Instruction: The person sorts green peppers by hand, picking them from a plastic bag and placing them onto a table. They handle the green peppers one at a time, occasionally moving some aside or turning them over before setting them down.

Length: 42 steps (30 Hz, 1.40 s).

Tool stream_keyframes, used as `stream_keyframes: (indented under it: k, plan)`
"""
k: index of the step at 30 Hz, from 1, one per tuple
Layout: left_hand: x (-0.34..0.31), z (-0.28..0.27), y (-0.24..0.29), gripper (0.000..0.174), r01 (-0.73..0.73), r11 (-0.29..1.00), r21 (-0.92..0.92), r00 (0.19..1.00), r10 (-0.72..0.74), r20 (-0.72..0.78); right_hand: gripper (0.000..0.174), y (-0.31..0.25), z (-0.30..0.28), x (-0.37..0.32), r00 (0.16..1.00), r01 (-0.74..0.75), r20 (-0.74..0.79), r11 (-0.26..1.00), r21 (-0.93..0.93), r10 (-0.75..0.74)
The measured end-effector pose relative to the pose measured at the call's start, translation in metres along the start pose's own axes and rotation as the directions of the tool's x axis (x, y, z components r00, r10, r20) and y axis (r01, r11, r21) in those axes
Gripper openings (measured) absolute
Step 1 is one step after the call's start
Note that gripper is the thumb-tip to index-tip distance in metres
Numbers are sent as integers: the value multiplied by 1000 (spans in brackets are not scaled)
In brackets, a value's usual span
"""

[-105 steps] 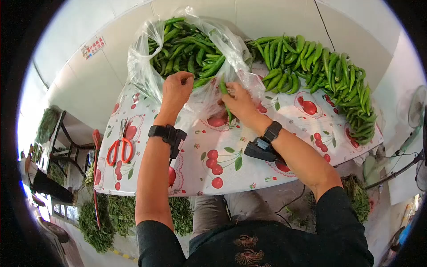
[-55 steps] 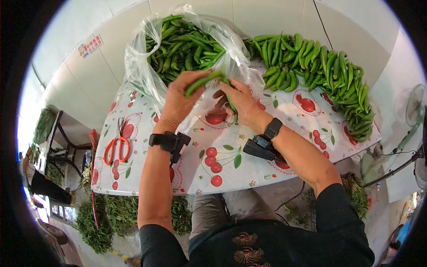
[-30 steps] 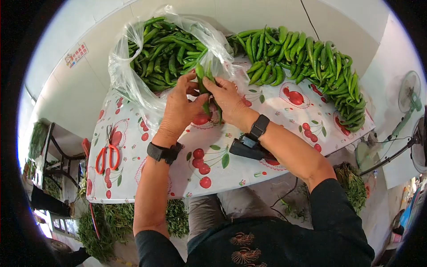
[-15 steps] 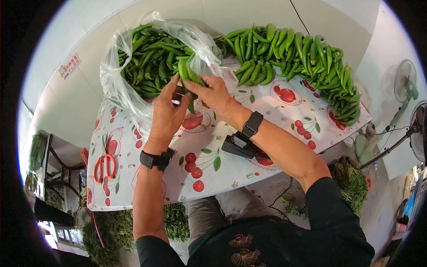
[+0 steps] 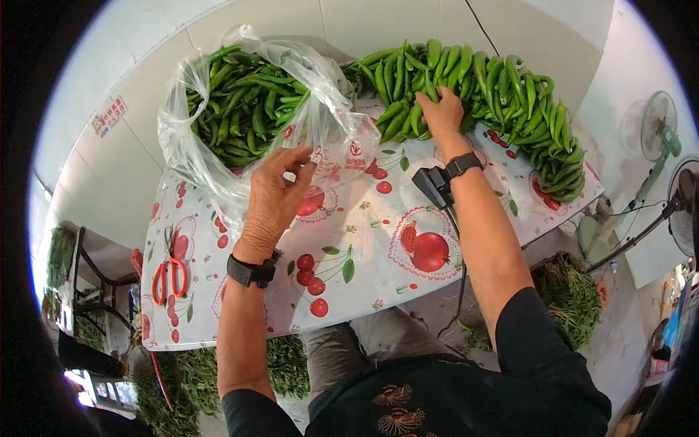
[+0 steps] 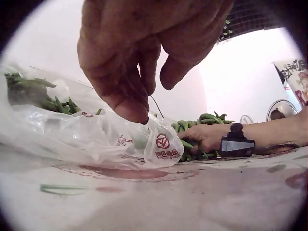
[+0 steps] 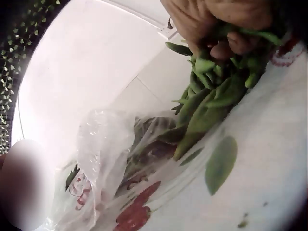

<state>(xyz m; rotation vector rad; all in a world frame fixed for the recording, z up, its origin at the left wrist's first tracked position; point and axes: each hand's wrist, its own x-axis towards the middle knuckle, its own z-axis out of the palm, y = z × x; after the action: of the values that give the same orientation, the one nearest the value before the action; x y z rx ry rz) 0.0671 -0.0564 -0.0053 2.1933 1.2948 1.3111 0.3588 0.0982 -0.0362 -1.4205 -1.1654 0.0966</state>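
Observation:
My right hand (image 5: 443,116) is at the near edge of a long layered row of green chili peppers (image 5: 546,109). In the right wrist view its curled fingers hold green chili peppers (image 7: 262,34) low over the row. My left hand (image 5: 275,193) is in front of a clear plastic bag (image 5: 175,124), fingers loosely bent. Nothing shows between thumb and fingers of the left hand (image 6: 139,53) in the left wrist view. Many loose green chili peppers (image 5: 244,102) fill the bag, its mouth spread wide.
Red-handled scissors (image 5: 172,275) lie at the left of the table, which has a cherry-print cloth (image 5: 364,255). Behind the table stands a tiled wall (image 5: 393,25). Fans (image 5: 659,120) are at the right. Bundles of greenery (image 5: 568,298) lie on the floor.
Both hands held green chili peppers together before the bag. My right hand has carried them right to the row; my left hand has let go and stays near the bag.

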Motion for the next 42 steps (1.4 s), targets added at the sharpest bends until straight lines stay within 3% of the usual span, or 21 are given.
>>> stream_keyframes:
  k: [2,13,16,22,25,27,28,30,32,34,37,42]
  plan:
    - [-1,-1,1,23,4,1000,-5,1000,-4,5,44,-13,-14,-8,962,-185,190,980,-77,197]
    - [-2,0,-2,18,-38,999,-24,999,38,35,32,-8,-9,-11,958,-119,249,989,-92,139]
    - [-3,0,-1,17,-39,999,-12,998,39,42,31,-8,-9,-7,951,-171,226,967,-188,212]
    - [-3,-1,0,17,-25,999,-21,999,26,47,28,3,-8,-3,982,-79,152,969,-234,116]
    - [-3,-1,-2,17,-33,999,-4,998,33,55,27,-9,-13,4,988,-81,118,981,-176,102]
    - [-3,-2,1,18,-35,999,-6,998,35,54,27,-13,-20,11,949,-306,123,944,120,291]
    - [-3,-2,2,18,-38,999,-6,998,38,54,27,-12,-21,12,949,-305,124,945,119,291]
    - [-4,-2,1,18,-39,999,-15,998,40,52,28,-9,-21,15,913,-398,103,806,437,395]
    - [-3,-1,0,18,-41,999,-25,998,42,50,31,-1,-23,20,937,-347,108,852,392,332]
    - [-4,0,-1,18,-46,998,-32,997,47,53,38,-2,-26,21,989,-140,61,982,124,133]
    - [-4,-2,3,18,-28,999,-32,998,30,63,44,-10,-27,13,968,-251,94,927,280,234]
    - [-4,-1,1,18,-37,999,-27,997,39,69,42,-23,-21,0,975,-204,122,967,154,187]
